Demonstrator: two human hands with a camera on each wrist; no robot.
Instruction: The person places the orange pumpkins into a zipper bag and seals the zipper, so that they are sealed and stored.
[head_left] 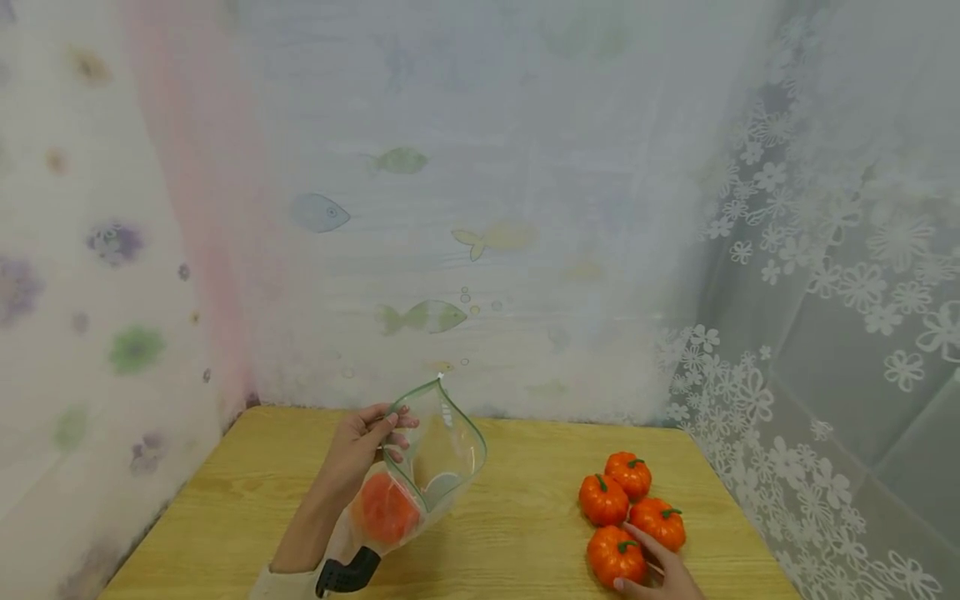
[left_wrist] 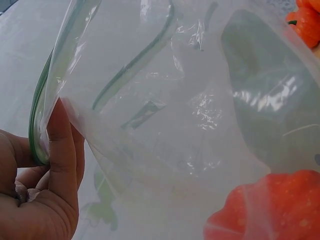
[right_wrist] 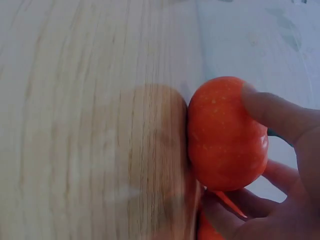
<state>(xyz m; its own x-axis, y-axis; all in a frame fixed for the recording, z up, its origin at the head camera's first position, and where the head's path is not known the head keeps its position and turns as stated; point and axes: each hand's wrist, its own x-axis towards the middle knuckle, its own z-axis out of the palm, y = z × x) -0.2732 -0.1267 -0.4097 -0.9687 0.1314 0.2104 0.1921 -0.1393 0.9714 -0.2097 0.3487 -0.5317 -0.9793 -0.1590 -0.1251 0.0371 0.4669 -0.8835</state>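
Note:
My left hand [head_left: 367, 437] pinches the green-edged mouth of a clear zip bag [head_left: 450, 446], which stands open and tilted above the table. Inside its lower part an orange pumpkin [head_left: 386, 507] shows through the plastic, and the left wrist view has the same pumpkin [left_wrist: 272, 210] at the lower right. On the right of the table, my right hand [head_left: 663, 571] holds the nearest small pumpkin [head_left: 615, 557] of a group, thumb on one side and fingers on the other. The right wrist view shows this pumpkin [right_wrist: 225, 132] resting on the wood between thumb and fingers.
Three more small pumpkins with green stems sit close together behind the held one: a left one [head_left: 603, 500], a back one [head_left: 628, 475] and a right one [head_left: 658, 523]. The wooden table [head_left: 525, 500] ends against a patterned curtain [head_left: 562, 350].

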